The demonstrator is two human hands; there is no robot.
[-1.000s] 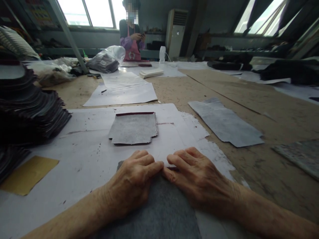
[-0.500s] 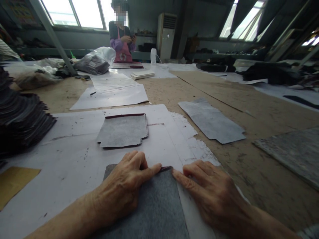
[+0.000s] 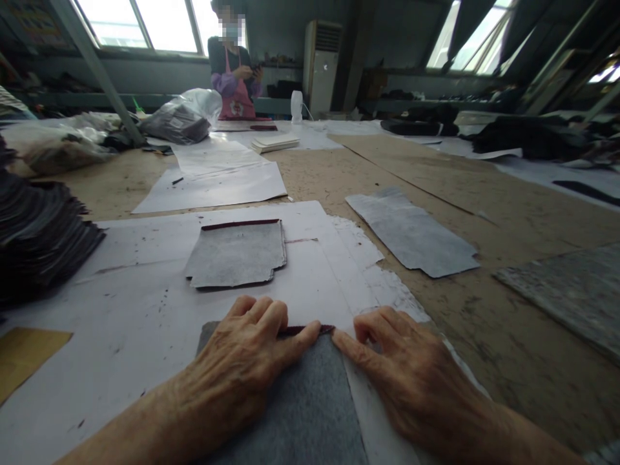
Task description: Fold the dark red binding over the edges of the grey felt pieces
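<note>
- Grey felt-like sheet w/ dark red folded top edge (image 3: 310, 400): flat on white paper (image 3: 140, 336), bottom centre, in front of person.
- L hand (image 3: 237, 368): fingers part-curled, thumb out on red edge; can't tell if pinching.
- R hand (image 3: 421, 381): fingers half-bent, one fingertip at sheet's top R corner; grip unclear.
- Beyond: small grey notched pc. w/ dark red top edge (image 3: 237, 255).

Left hand (image 3: 242, 368) and right hand (image 3: 411, 374) are bare and wrinkled.
</note>
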